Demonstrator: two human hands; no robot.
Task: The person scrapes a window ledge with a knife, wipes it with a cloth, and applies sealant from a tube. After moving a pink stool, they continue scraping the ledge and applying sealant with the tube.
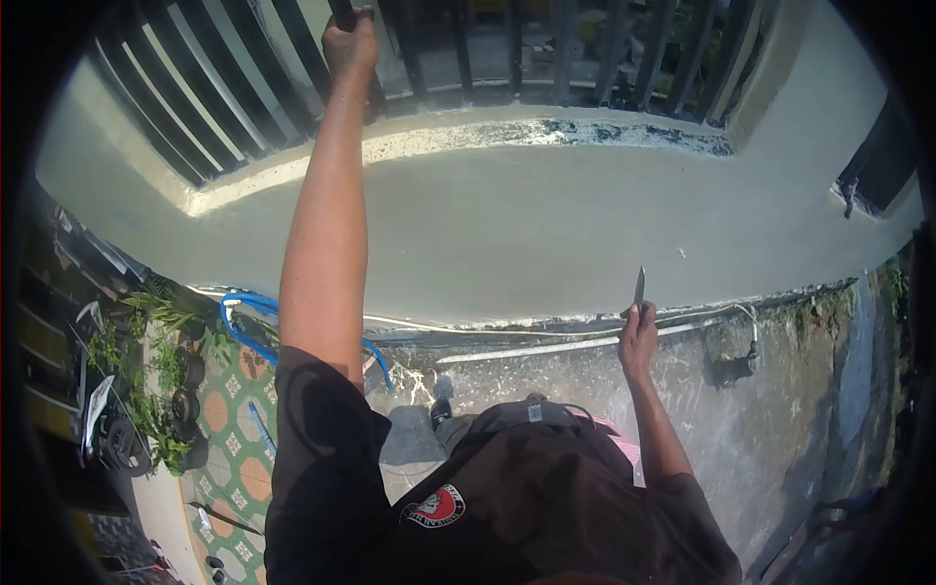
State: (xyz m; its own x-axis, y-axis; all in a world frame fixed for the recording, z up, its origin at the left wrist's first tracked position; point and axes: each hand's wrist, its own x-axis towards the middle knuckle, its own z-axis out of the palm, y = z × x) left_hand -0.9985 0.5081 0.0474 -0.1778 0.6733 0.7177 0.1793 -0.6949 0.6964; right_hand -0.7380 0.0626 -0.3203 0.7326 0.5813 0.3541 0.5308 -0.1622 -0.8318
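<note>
My left hand (pixel 351 44) is raised to the top of the view, its fingers wrapped round a dark vertical bar of the window grille (pixel 466 58). Down by the right side, my right hand (pixel 639 343) grips a knife (pixel 640 286) with its pointed blade upward, in front of the lower wall. Its handle is mostly hidden in my fingers. Between my hands spreads the smooth grey-green wall (pixel 507 224). Below the grille runs a pale sill (pixel 458 141) with patchy, worn paint.
A blue hose (pixel 244 331) curls at the wall's foot, and a white pipe (pixel 575 343) lies along it. Potted plants (pixel 171 390) and a motorcycle (pixel 117 429) stand on the left beside green patterned tiles (pixel 219 405). Bare concrete (pixel 780 419) is on the right.
</note>
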